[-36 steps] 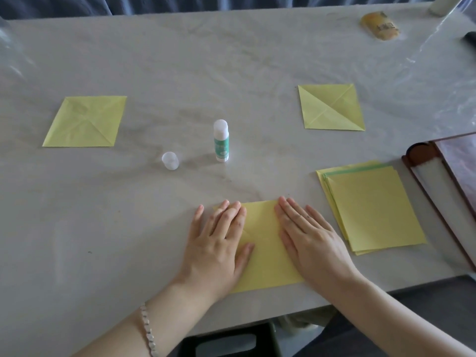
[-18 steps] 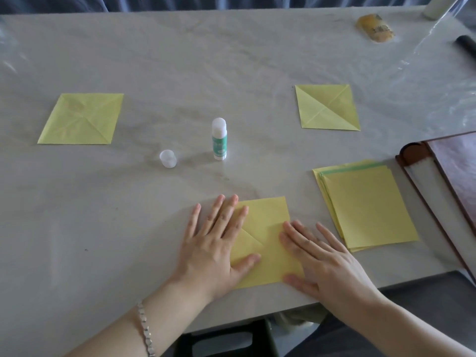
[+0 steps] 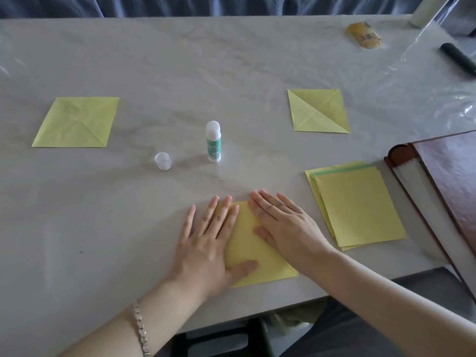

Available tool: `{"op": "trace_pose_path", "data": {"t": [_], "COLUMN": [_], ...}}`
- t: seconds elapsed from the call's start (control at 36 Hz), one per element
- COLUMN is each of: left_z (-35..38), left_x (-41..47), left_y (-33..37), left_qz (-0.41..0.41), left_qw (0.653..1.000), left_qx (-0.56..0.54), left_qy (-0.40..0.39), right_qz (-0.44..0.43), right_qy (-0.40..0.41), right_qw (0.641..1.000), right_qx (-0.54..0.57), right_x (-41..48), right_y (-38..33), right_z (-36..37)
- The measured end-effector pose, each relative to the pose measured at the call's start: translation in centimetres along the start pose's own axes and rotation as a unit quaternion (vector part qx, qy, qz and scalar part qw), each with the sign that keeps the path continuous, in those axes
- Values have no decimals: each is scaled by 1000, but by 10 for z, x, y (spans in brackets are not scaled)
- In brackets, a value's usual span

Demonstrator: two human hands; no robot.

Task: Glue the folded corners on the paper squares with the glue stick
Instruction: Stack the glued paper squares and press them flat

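Pale grey marbled stone forms the worktop, which runs back to a blue-grey cloth along its far edge. Clear plastic film lies wrinkled over the far right corner, with a yellow packet, a black rod and a white roll there. A dark wooden board lies at the right edge.

At the near edge the left hand and right hand lie flat on a yellow paper square. The fingers are straight and spread, pressing it down and gripping nothing. A bracelet circles the left wrist.

The glue stick stands upright and uncapped behind the hands, its cap just beside it to the left. One folded square lies far left and a second square far right. A stack of yellow sheets sits just right of the right hand.
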State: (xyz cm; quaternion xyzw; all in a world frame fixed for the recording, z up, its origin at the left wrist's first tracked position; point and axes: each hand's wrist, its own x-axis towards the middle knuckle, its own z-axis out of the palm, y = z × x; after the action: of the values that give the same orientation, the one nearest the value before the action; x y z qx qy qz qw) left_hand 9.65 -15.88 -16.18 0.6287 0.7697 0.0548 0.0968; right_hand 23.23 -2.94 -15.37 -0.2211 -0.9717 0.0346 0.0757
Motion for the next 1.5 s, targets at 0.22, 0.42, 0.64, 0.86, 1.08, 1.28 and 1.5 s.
{"op": "trace_pose_path", "data": {"t": [0.22, 0.42, 0.64, 0.86, 1.08, 1.28, 1.5], "left_z": [-2, 2, -1, -1, -1, -6, -10], "left_x": [-1, -1, 0, -4, -10, -21, -41], "left_y": [1, 0, 0, -3, -21, -41, -60], "left_qz": [-7, 8, 1, 76, 198, 290, 323], "left_qw": [1000, 999, 1000, 997, 977, 950, 942], "left_qx": [5, 15, 13, 16, 74, 112, 85], "left_qy": [9, 28, 7, 18, 23, -7, -29], "right_qz": [-56, -83, -34, -17, -18, -17, -2], "right_qy": [-4, -13, 0, 31, 38, 20, -1], "right_qw": [998, 996, 999, 998, 997, 998, 998], "right_qx": [34, 41, 34, 56, 67, 59, 63], "right_x": [-36, -47, -4, 2, 1, 1, 2], "right_y": [-17, -11, -1, -3, -4, -2, -3], "right_z": [-4, -7, 1, 9, 7, 6, 5]}}
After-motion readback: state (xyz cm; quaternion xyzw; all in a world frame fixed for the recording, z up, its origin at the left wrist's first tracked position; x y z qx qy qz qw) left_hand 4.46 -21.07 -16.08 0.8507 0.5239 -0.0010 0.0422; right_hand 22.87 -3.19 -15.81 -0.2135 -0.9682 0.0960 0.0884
